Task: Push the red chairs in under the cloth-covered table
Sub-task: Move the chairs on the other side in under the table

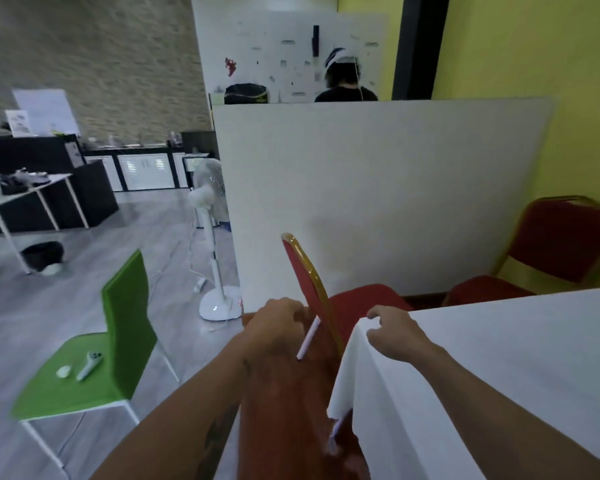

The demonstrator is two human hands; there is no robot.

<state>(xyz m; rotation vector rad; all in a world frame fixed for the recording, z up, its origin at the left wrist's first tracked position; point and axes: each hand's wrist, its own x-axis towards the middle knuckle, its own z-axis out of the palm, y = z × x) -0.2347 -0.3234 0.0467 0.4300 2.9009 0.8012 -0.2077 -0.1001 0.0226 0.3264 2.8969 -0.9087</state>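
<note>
Trouble is most likely to come from the white tablecloth (499,358), whose corner hangs down just beside the near red chair (312,282). This chair stands at the end of the table with its back turned sideways to the camera and its seat reaching toward the table corner. The left hand (274,327) lies against the outer face of the backrest, low on it; its fingers are bent and look only loosely closed, but I cannot tell if they really grip the frame. The right hand (392,336) rests on the table corner, fingers curled down on the cloth, maybe pinching it. If the chair is pushed while the cloth hangs free, its gold frame may catch the fabric and drag it. A second red chair (548,251) waits near the yellow wall (534,64), clearly apart from the table, so it is not yet done.
</note>
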